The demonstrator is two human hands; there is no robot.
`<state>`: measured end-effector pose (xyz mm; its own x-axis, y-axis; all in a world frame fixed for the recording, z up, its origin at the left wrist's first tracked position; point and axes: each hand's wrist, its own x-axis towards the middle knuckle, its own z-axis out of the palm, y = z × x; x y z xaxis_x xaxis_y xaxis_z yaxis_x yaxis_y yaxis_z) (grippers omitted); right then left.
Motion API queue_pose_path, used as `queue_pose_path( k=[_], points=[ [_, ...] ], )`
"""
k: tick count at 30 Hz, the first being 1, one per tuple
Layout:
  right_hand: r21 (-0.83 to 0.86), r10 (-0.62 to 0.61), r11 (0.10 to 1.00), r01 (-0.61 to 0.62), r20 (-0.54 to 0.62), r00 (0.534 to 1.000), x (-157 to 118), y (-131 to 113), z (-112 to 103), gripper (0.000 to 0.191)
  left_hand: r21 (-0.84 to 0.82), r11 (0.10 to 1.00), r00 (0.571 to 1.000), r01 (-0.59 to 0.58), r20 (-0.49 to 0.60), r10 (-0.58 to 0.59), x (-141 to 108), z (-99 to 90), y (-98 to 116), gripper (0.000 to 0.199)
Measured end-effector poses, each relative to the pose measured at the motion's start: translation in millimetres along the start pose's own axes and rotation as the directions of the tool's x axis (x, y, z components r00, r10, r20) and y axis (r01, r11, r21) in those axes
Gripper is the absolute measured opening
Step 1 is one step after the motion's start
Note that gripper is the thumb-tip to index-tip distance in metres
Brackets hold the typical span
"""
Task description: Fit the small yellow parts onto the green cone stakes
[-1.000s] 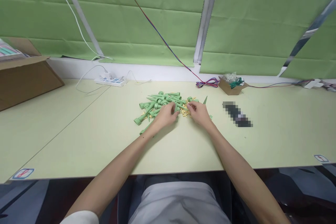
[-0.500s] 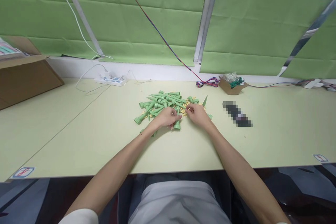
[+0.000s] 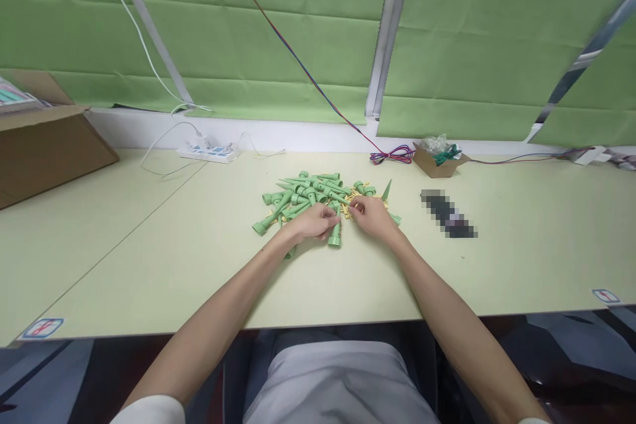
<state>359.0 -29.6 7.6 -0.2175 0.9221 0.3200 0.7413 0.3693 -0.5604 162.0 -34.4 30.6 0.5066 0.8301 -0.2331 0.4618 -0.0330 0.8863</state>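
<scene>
Many green plastic spikes with round caps [image 3: 273,215] lie heaped at the middle of the table, with small yellow pieces [image 3: 368,190] among and behind them. My left hand [image 3: 318,221] is at the front of the heap, fingers closed beside an upright-pointing green spike [image 3: 335,236]; whatever is between its fingertips is too small to make out. Just to the right, my right hand [image 3: 368,212] pinches at the yellow pieces, its fingertips together. What it grips cannot be told.
Behind the heap lie a coiled red-blue cable [image 3: 392,155] and a small cardboard box [image 3: 437,165] with plastic bags. A power strip [image 3: 211,151] and large carton [image 3: 50,152] stand left. A blurred dark object [image 3: 448,214] lies right.
The fingers of my left hand have drawn together near the green spike. My right hand has barely moved. The whole view has shifted slightly.
</scene>
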Motion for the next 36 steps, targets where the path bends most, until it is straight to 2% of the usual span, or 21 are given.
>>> queue_pose_path(
  k=[8, 13, 19, 28, 31, 36],
  points=[
    [-0.005, -0.003, 1.000, 0.003, 0.003, 1.000, 0.0, 3.3, 1.7, 0.016, -0.011, 1.000, 0.999, 0.029, -0.038, -0.029, 0.6, 0.9, 0.8, 0.032],
    [-0.003, 0.000, 1.000, 0.000, 0.010, 1.000, 0.1, 4.6, 3.1, 0.017, -0.023, 0.989, 0.989, 0.144, 0.011, -0.144, -3.7, 6.5, 8.2, 0.036],
    [-0.013, -0.002, 1.000, 0.002, 0.011, 1.000, -0.7, 2.6, 2.4, 0.017, 0.081, 0.982, 0.984, 0.171, -0.068, -0.165, -5.7, 8.8, 10.8, 0.029],
    [-0.010, 0.024, 1.000, -0.024, 0.027, 0.999, -1.0, -0.1, 1.9, 0.017, 0.114, 0.966, 0.967, 0.230, -0.141, -0.214, -9.4, 9.6, 17.5, 0.026],
    [-0.012, 0.026, 1.000, -0.025, 0.028, 0.999, -1.1, -0.1, 2.4, 0.017, 0.189, 0.955, 0.968, 0.229, -0.148, -0.203, -8.0, 8.3, 13.2, 0.031],
    [-0.033, 0.008, 0.999, -0.007, 0.030, 1.000, -1.0, 0.2, 2.9, 0.017, 0.347, 0.922, 0.978, 0.168, -0.174, -0.113, -6.2, 6.9, 5.9, 0.036]
  ],
)
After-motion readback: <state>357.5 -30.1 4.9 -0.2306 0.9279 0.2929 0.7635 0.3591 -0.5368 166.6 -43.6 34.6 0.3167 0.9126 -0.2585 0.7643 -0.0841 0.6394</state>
